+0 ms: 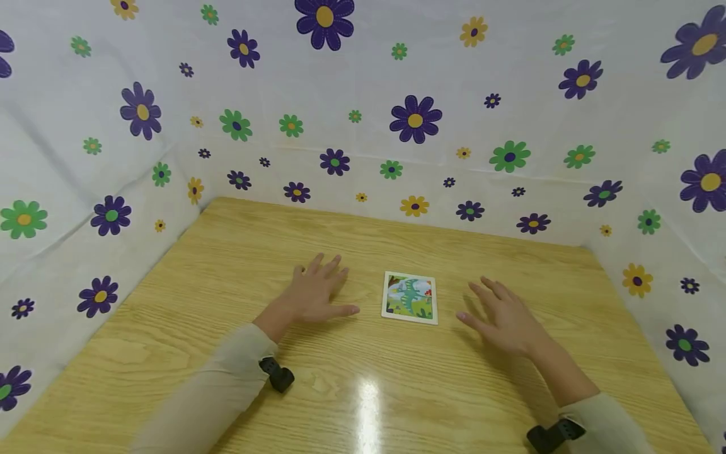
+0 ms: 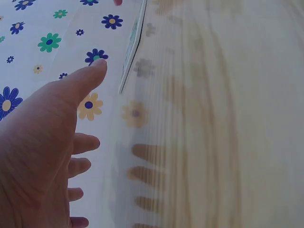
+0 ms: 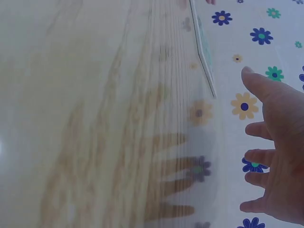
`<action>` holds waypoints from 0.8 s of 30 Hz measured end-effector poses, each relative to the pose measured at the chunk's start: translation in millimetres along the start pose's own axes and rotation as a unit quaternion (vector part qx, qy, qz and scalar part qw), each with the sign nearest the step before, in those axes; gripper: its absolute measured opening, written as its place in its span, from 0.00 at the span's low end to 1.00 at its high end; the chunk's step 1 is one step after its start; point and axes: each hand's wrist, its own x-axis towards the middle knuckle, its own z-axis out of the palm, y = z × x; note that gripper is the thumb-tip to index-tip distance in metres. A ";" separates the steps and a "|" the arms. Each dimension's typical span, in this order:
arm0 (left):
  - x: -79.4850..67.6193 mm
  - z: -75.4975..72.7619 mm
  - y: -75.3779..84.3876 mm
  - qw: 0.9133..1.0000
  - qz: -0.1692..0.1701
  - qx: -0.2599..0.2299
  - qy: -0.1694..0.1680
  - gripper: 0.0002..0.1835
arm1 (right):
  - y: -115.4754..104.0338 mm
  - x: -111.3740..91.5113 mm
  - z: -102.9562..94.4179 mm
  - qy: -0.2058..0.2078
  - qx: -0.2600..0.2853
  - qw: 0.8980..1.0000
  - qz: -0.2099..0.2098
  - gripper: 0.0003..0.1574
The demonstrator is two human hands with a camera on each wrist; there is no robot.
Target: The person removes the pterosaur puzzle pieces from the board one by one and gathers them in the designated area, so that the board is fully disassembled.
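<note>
A square picture puzzle [image 1: 409, 297] with a white border and a green dinosaur scene lies flat on the wooden table [image 1: 340, 372]. To its left is my left hand [image 1: 314, 293], fingers spread and thumb pointing toward the puzzle, holding nothing. On the other side my right hand [image 1: 505, 318] is also apart from it, its fingers loosely extended with nothing in them. Both wrist views show the puzzle edge-on as a thin slab, near the left hand [image 2: 42, 137] and the right hand [image 3: 285, 152]. Reflections of the fingers appear in the glossy tabletop.
A white cloth [image 1: 363, 75] printed with purple, green and yellow flowers rises behind the table and along both sides. Each wrist carries a black strap with a small device, one on the left [image 1: 278, 374] and one on the right [image 1: 553, 435].
</note>
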 end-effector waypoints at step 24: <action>45.8 14.4 47.2 0.989 0.057 -0.128 -0.044 0.50 | -35.5 47.8 21.3 0.015 0.130 0.991 -0.037 0.35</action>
